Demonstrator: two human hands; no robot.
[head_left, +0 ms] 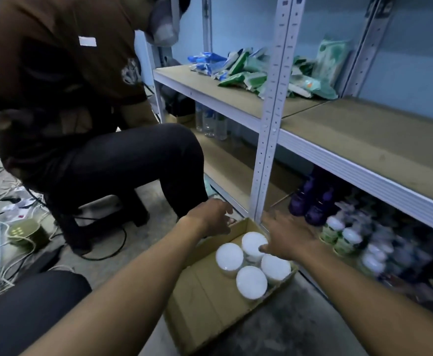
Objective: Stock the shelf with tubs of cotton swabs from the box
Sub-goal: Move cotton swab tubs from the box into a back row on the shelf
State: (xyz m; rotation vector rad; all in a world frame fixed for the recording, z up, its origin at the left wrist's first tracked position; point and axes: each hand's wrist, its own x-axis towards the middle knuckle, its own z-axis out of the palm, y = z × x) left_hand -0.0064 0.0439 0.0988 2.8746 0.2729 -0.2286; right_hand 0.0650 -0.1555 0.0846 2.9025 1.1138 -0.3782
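An open cardboard box (pixel 205 299) lies on the floor in front of the metal shelf (pixel 338 163). Several tubs of cotton swabs with round white lids (pixel 229 256) stand upright in its far right corner. My left hand (pixel 211 218) hovers over the box's far left edge, fingers spread and empty. My right hand (pixel 288 236) reaches over the far right corner, its fingertips touching the lid of the farthest tub (pixel 253 242), not closed around it. More white-lidded tubs (pixel 348 235) stand on the bottom shelf at right.
A person in dark clothes (pixel 87 119) sits on a stool at the left, close to the box. Purple bottles (pixel 312 201) stand on the bottom shelf; packets of wipes (pixel 248 73) lie on the upper board. Power strips and cables (pixel 2 227) cover the floor at left.
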